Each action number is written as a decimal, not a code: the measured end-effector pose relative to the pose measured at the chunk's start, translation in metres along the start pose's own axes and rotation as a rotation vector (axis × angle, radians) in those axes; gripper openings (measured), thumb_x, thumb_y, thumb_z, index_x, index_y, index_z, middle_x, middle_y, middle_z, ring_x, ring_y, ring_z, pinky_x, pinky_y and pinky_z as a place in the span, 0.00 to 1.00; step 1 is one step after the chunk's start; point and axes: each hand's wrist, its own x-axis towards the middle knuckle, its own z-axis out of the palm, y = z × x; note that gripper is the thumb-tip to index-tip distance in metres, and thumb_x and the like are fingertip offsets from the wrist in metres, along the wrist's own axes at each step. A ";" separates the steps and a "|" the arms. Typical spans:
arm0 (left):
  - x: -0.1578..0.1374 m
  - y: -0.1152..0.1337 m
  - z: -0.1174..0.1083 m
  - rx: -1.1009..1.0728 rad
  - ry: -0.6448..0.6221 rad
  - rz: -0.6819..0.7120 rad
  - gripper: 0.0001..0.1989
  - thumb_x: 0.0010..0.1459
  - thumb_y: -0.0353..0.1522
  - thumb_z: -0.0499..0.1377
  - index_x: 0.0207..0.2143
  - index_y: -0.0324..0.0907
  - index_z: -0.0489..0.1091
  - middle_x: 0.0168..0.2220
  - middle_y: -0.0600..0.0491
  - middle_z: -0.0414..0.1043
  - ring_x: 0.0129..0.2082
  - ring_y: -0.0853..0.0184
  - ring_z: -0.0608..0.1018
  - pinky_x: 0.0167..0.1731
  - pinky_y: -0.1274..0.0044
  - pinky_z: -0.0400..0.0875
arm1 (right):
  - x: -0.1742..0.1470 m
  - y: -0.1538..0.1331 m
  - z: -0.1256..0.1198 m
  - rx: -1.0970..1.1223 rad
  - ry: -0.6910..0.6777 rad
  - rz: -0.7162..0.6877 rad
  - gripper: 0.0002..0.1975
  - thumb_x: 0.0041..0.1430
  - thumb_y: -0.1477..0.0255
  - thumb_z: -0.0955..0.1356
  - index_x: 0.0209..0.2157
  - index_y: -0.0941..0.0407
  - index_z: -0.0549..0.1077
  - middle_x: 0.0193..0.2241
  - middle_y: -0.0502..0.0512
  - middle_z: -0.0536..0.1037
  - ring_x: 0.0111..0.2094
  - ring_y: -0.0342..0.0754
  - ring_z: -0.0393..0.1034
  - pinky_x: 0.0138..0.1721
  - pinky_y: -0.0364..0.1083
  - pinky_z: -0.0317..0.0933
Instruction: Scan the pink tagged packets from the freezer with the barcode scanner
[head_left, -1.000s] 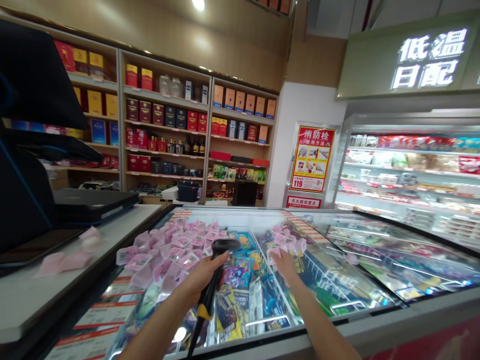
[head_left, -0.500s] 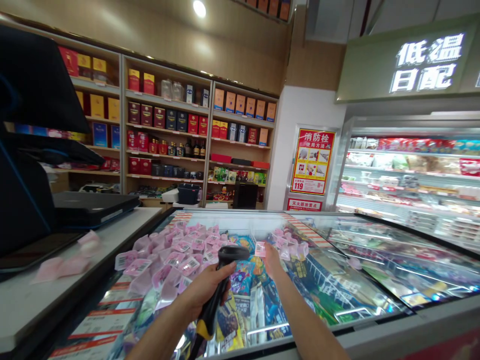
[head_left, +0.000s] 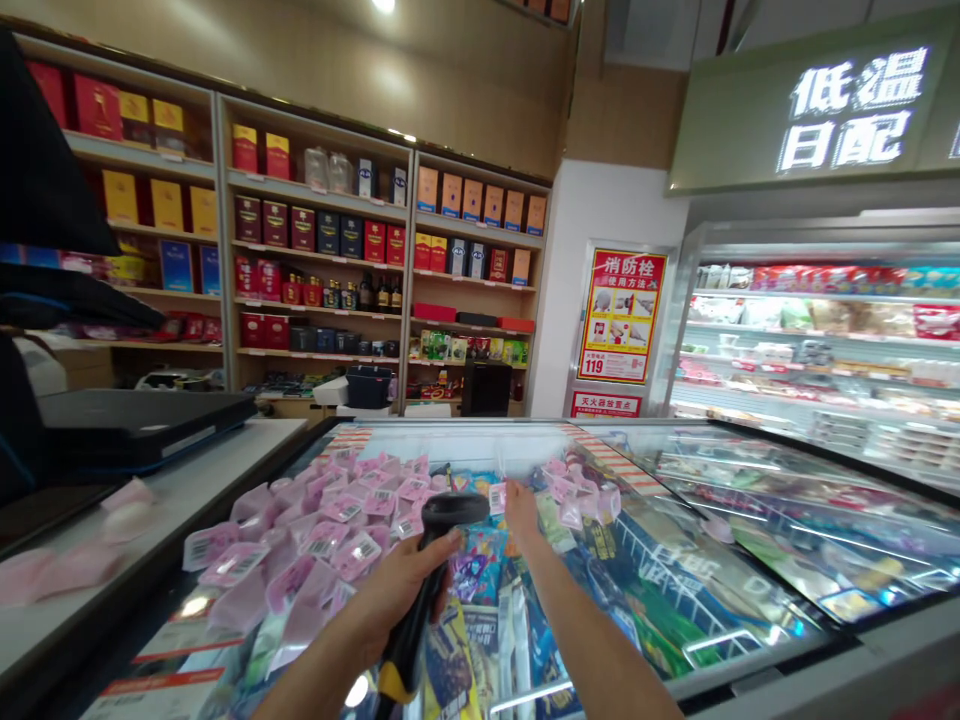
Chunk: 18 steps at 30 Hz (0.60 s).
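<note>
Head camera view: a person's left hand grips a black-and-yellow handheld barcode scanner over a glass-topped chest freezer, its fingers wrapped around the handle and thumb laid across it. Opposite, the right hand pinches a small pink plastic cup by the fingertips, the barcode label turned toward the wearer. The cup sits at the left side of those fingertips, just beside the scanner's head; whether the two touch cannot be told. A heap of labelled pink cups spreads across the glass to the left of the scanner, while a smaller cluster of pink cups rests just right of the right hand. Beneath the glass lie colourful frozen-food packets. Beyond the freezer stand shelves of boxed goods and bottles, a red fire-hydrant poster and a brightly lit refrigerated display.
</note>
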 end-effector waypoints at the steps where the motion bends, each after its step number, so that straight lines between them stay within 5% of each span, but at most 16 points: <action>1: 0.005 0.001 -0.001 -0.006 0.003 -0.003 0.18 0.42 0.46 0.55 0.18 0.41 0.58 0.12 0.60 0.61 0.10 0.77 0.62 0.13 0.83 0.55 | 0.003 -0.002 0.008 -0.013 -0.015 0.008 0.20 0.52 0.67 0.54 0.31 0.61 0.73 0.28 0.61 0.75 0.32 0.51 0.69 0.34 0.47 0.60; 5: 0.026 0.009 -0.006 -0.018 0.011 -0.017 0.18 0.41 0.47 0.54 0.18 0.40 0.59 0.09 0.60 0.60 0.09 0.77 0.60 0.12 0.83 0.53 | 0.007 -0.016 0.041 -0.040 -0.105 0.029 0.18 0.52 0.70 0.55 0.38 0.59 0.70 0.37 0.58 0.74 0.41 0.49 0.66 0.42 0.47 0.57; 8: 0.037 0.014 -0.009 -0.045 0.035 -0.024 0.18 0.42 0.47 0.53 0.19 0.41 0.59 0.09 0.60 0.59 0.09 0.77 0.60 0.12 0.83 0.53 | 0.008 -0.022 0.040 -0.070 -0.172 0.019 0.19 0.54 0.69 0.54 0.42 0.58 0.68 0.41 0.58 0.72 0.44 0.48 0.64 0.43 0.46 0.57; 13: 0.042 0.012 -0.002 -0.068 0.021 -0.046 0.17 0.41 0.46 0.55 0.22 0.40 0.61 0.11 0.60 0.61 0.09 0.77 0.61 0.11 0.83 0.54 | 0.017 -0.009 -0.038 -0.436 -0.133 -0.164 0.17 0.48 0.70 0.60 0.42 0.57 0.67 0.42 0.58 0.70 0.45 0.51 0.61 0.45 0.49 0.52; 18: 0.027 0.003 0.023 -0.076 0.014 0.027 0.18 0.42 0.46 0.54 0.19 0.40 0.57 0.12 0.60 0.61 0.11 0.77 0.63 0.13 0.83 0.55 | 0.011 0.012 -0.114 -0.876 -0.176 -0.155 0.16 0.44 0.72 0.63 0.39 0.54 0.69 0.36 0.61 0.70 0.41 0.56 0.61 0.37 0.50 0.55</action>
